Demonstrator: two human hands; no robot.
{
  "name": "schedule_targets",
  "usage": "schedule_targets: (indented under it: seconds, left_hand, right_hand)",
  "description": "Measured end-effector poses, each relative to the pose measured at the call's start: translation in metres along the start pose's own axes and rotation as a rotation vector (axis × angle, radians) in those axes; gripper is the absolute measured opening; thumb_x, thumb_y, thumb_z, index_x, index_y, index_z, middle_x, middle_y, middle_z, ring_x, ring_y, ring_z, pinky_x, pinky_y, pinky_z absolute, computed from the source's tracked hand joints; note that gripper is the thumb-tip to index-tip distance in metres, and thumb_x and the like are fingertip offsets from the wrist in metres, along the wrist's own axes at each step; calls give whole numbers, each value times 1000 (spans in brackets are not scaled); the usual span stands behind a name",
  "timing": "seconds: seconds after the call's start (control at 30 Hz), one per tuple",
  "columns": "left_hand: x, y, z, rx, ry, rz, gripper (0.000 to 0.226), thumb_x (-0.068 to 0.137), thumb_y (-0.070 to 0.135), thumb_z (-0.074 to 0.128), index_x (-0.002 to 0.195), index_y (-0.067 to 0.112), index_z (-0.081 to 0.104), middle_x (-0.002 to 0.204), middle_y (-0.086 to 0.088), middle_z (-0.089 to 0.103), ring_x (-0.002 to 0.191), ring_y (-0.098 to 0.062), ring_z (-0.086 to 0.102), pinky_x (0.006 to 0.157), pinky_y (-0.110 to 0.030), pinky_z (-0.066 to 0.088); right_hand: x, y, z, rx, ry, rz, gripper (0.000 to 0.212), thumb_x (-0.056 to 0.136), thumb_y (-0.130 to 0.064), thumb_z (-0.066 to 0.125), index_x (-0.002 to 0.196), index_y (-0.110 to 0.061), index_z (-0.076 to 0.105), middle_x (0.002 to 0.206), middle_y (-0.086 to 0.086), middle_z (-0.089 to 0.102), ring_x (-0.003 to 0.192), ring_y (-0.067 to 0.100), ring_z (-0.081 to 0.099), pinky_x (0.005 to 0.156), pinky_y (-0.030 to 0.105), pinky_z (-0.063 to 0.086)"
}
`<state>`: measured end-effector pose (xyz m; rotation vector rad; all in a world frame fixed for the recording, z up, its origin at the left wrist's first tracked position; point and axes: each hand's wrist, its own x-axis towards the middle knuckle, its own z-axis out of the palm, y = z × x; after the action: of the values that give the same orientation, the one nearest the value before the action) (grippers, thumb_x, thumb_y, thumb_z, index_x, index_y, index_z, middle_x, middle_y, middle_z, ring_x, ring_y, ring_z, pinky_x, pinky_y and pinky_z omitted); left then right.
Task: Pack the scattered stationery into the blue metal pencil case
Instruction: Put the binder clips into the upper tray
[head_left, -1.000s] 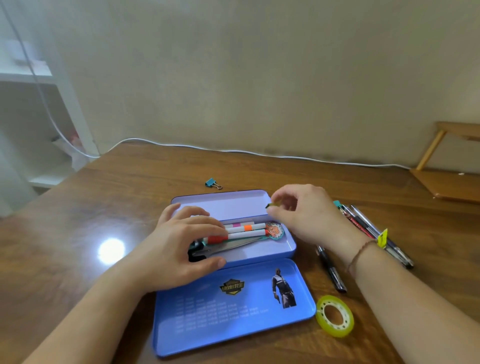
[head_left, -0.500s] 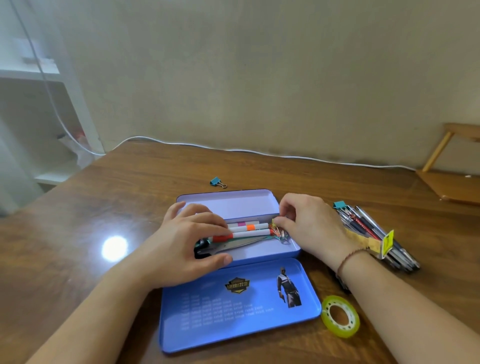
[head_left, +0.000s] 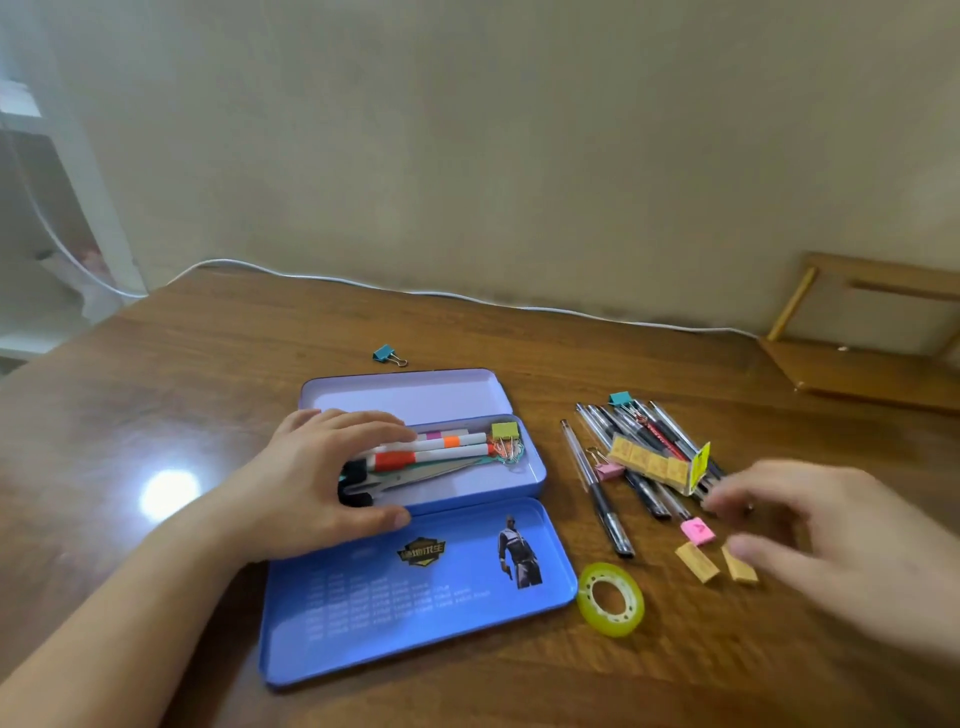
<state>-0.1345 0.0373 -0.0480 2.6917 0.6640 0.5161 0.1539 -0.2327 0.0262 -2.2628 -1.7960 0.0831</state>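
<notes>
Since a moment ago, the right hand (head_left: 826, 540) has pulled away from the pencil case (head_left: 415, 519) and is now hovering over the loose things to its right, blurred, fingers spread and gripping nothing as far as I can see.

I am watching the table (head_left: 182, 374) carrying everything, with the pencil case lying open near its middle, its lid (head_left: 415, 587) folded flat toward me. The left hand (head_left: 322, 483) is resting on the case's left end, fingers stretched flat across the markers (head_left: 447, 449) and the scissors (head_left: 415, 475) inside, thumb pressing on the near wall; it is steadying rather than grasping.

Right of the case, a bundle of pens (head_left: 644, 457) is lying fanned out, a strip of yellow erasers (head_left: 649, 465) across it. A tape roll (head_left: 611, 599) is sitting just off the lid's right corner. Inside the case's right end, a green clip (head_left: 505, 430) is sitting beside the marker tips. Behind the case, a blue clip (head_left: 387, 354) is lying alone. Near the right fingertips are a pink clip (head_left: 697, 531) and two loose erasers (head_left: 697, 562).
</notes>
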Motion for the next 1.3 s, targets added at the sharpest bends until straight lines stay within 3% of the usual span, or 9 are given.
schedule_targets:
  seconds: [0.1,0.3,0.4,0.67,0.83,0.93,1.03,1.17,1.3]
  left_hand:
    - [1,1,0,-9,2,-4,75,65,78,57,132,45,49,134,28,48,127,2,41,109,-30,25]
    - [-1,0,-3,-40,-10,-16,74,62,76,61,129,47,49,129,31,49,125,3,43,110,-32,28]
    - [-2,1,-3,-52,-11,-20,74,63,76,61,129,46,49,130,32,48,126,5,42,111,-33,28]
    - [-3,1,-4,-57,-44,-24,69,65,79,59,128,53,46,137,33,45,129,8,36,113,-30,23]
    - [-2,0,-4,-47,-57,-25,71,67,77,60,131,49,47,138,31,45,130,6,36,113,-31,23]
    - [-2,0,-5,-43,-66,-30,71,68,77,59,132,49,47,138,31,44,130,6,35,113,-30,23]
    - [-2,1,-6,-41,-74,-31,71,68,76,59,133,48,47,139,31,44,131,6,34,113,-30,22]
    - [-3,1,-6,-31,-84,-35,71,70,75,59,133,48,47,140,30,43,132,5,34,113,-30,22]
    - [-2,1,-6,-28,-93,-40,71,70,75,58,134,48,46,141,29,43,132,4,34,113,-32,22]
  right_hand:
    - [-20,14,31,54,12,68,26,78,-39,73,90,-57,58,108,-37,55,92,-3,58,74,24,51]
    - [24,-16,48,-87,75,-70,27,92,-37,55,118,-43,57,115,-31,52,114,-4,43,92,21,43]
    - [54,-21,61,-204,140,-73,33,92,-32,54,125,-38,56,122,-18,51,116,8,41,88,27,46]
    - [68,0,75,-287,263,-62,12,72,-28,80,82,-31,74,97,-9,62,91,17,48,65,27,42]
    - [67,-4,69,-232,362,-135,10,73,-20,78,81,-26,73,99,-8,65,97,19,48,72,30,41]
    - [68,-2,66,-322,228,-117,19,75,-31,76,93,-36,73,113,-13,63,108,18,44,80,38,47]
    - [66,4,63,-322,73,-44,25,82,-44,66,108,-45,69,126,-25,51,122,15,34,95,40,40]
    - [63,4,64,-339,167,-66,17,71,-36,79,88,-38,76,106,-19,64,106,17,44,79,38,43]
    - [63,6,61,-198,343,-8,14,79,-22,72,89,-31,75,100,-11,66,101,18,47,78,39,46]
